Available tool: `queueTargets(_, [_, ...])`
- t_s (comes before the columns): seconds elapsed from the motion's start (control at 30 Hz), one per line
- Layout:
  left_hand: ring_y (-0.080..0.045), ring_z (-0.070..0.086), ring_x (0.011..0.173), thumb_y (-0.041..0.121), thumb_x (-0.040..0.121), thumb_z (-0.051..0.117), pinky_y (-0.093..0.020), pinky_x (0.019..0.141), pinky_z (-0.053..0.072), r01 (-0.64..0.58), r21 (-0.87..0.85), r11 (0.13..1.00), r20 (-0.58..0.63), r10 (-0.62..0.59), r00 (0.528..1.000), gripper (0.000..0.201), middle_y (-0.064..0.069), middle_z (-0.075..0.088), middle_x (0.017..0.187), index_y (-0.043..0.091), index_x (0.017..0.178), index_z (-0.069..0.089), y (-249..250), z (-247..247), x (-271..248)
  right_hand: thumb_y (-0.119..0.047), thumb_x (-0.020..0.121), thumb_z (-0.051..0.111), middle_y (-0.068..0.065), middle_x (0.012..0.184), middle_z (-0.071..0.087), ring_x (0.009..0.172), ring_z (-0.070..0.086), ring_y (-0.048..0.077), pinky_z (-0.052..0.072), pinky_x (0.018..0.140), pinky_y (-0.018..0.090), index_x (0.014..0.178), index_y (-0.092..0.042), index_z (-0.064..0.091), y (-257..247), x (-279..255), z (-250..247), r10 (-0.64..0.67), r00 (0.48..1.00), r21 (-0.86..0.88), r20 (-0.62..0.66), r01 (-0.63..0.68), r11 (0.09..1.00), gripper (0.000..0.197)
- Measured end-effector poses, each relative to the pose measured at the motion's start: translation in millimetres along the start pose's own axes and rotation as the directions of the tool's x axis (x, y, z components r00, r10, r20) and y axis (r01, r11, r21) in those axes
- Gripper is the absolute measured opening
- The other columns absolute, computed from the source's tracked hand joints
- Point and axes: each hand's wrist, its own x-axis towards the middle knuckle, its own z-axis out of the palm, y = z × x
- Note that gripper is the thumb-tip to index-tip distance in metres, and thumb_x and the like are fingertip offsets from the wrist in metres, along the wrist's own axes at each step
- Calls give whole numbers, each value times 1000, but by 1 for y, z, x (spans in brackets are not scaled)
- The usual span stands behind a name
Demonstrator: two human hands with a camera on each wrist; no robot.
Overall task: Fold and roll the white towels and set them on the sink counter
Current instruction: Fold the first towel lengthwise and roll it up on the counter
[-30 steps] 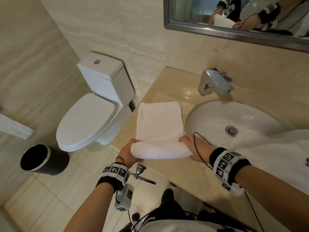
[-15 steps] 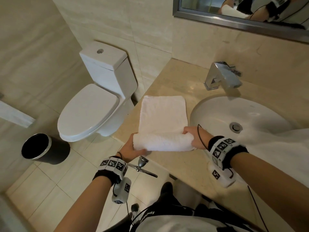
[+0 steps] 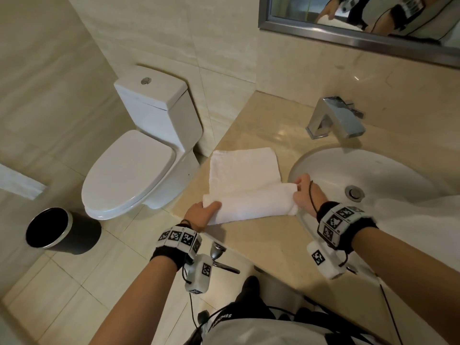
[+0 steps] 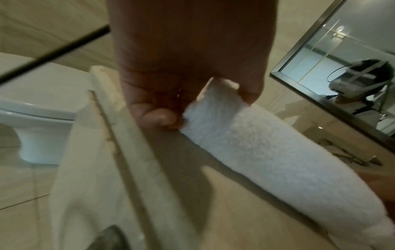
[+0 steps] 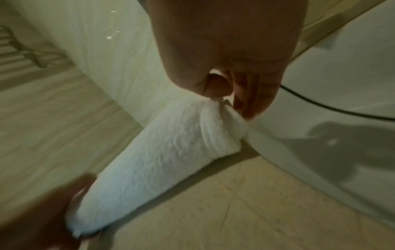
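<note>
A white towel (image 3: 245,168) lies on the beige sink counter (image 3: 261,240), left of the basin. Its near part is a thick roll (image 3: 254,204) and its far part lies flat. My left hand (image 3: 202,215) grips the roll's left end (image 4: 205,108) between thumb and curled fingers. My right hand (image 3: 305,195) pinches the roll's right end (image 5: 222,115) at the basin's rim. The roll (image 5: 153,167) rests on the counter between both hands.
A white basin (image 3: 388,170) with a chrome tap (image 3: 336,118) takes up the counter's right side. More white cloth (image 3: 423,220) drapes over the basin's near right edge. Left of the counter stand a toilet (image 3: 139,165) and a black bin (image 3: 57,231). A mirror (image 3: 361,18) hangs above.
Both hands have rolled the towel farther from me. The roll is thicker, the flat part shorter.
</note>
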Motion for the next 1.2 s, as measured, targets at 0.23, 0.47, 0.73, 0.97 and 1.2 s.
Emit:
queueTargets(0.23, [-19,43,52,49,90,49,-22,48,35,240,24,971,61,-241,969,56,-8,47,67,0,116,54,18,-8,18,-43,72,54,9,132,44,120,42,27,28,95,25,129,-10,47,5,-15,10,-540,820,-372,192,570,733,66])
queueTargets(0.47, [-19,44,50,58,89,43,-21,50,34,254,107,961,99,-265,959,69,-12,52,78,-1,124,46,25,-12,21,-1,68,35,16,132,43,122,42,29,29,103,26,128,-2,46,11,-4,9,-511,844,-112,164,531,840,61])
queueTargets(0.73, [-16,47,60,53,92,40,-21,48,36,250,70,966,139,-257,956,64,-21,55,118,4,133,39,40,-15,13,4,78,54,2,71,39,68,38,20,31,55,26,83,-7,41,19,3,3,-151,985,156,-84,163,974,18])
queueTargets(0.97, [-17,44,53,54,93,35,-20,44,34,268,134,954,173,-288,942,57,-8,46,69,4,119,40,43,-13,13,-15,77,69,5,74,45,70,41,21,29,54,29,69,-17,32,4,-9,4,-63,993,40,-95,67,997,37])
queueTargets(1.2, [-16,48,54,54,92,38,-17,41,37,271,104,957,165,-285,944,52,-9,50,75,7,115,41,40,-13,16,-29,82,60,14,96,62,86,57,29,40,68,28,104,-2,59,-8,-10,11,-19,991,-263,-131,-17,965,35])
